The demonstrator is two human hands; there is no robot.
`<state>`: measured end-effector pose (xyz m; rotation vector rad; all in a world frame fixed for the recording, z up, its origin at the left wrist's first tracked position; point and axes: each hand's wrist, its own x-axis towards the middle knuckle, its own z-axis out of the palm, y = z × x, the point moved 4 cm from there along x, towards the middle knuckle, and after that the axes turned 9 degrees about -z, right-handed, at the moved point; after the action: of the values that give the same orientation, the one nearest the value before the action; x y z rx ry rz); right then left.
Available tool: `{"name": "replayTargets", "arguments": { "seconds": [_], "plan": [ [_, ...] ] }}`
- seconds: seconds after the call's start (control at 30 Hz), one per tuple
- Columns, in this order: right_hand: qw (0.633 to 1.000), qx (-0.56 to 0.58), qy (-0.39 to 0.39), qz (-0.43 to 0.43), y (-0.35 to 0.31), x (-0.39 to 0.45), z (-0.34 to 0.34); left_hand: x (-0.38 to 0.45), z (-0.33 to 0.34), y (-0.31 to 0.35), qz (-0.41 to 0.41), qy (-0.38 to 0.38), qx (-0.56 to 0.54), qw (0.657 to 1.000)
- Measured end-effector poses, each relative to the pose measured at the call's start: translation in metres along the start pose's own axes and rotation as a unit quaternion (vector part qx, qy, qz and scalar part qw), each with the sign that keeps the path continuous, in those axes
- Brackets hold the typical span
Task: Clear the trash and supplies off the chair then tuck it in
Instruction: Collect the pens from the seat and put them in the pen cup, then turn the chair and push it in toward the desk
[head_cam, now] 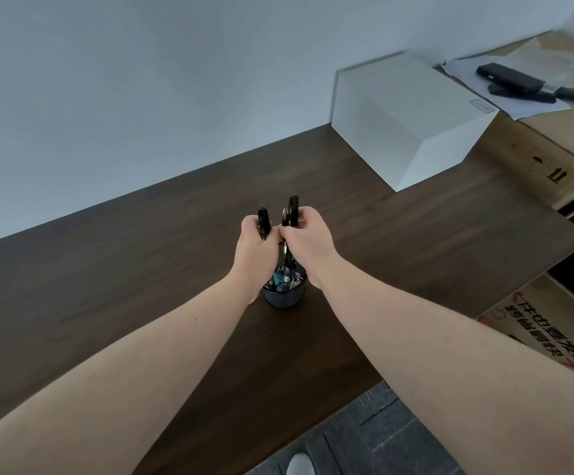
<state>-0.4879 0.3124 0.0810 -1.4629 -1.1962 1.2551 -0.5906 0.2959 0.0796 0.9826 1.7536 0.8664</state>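
A small black round holder point(283, 295) stands on the dark wooden desk point(141, 269), with pens and small coloured supplies inside. Both my hands are above it. My left hand point(256, 245) grips a black-handled tool point(263, 219), likely scissors, whose handle sticks up past my fingers. My right hand point(307, 240) holds a second black-handled pair of scissors point(292, 209), its lower end pointing down into the holder. The two hands touch at the fingertips. The chair is out of view.
A white box point(405, 121) sits at the desk's far right against the wall. Cardboard boxes point(552, 159) stand to the right, with papers and black devices point(508, 77) on top. Dark floor tiles point(381, 437) and a white shoe tip point(299, 466) show below.
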Motion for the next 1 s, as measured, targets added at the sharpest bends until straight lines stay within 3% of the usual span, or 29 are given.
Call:
{"name": "replayTargets", "arguments": {
  "seconds": [0.37, 0.63, 1.0],
  "plan": [
    [0.996, -0.080, -0.015, -0.042, -0.014, -0.021, -0.023, -0.012, -0.010, 0.010, 0.001, -0.057, 0.030, 0.998],
    [0.993, -0.101, 0.003, -0.057, -0.021, -0.058, -0.061, -0.055, -0.017, 0.028, 0.068, -0.025, 0.131, 0.989],
    [0.983, -0.177, 0.020, -0.030, 0.031, -0.230, -0.241, -0.220, 0.085, 0.040, 0.148, -0.086, 0.268, 0.948]
  ]
}}
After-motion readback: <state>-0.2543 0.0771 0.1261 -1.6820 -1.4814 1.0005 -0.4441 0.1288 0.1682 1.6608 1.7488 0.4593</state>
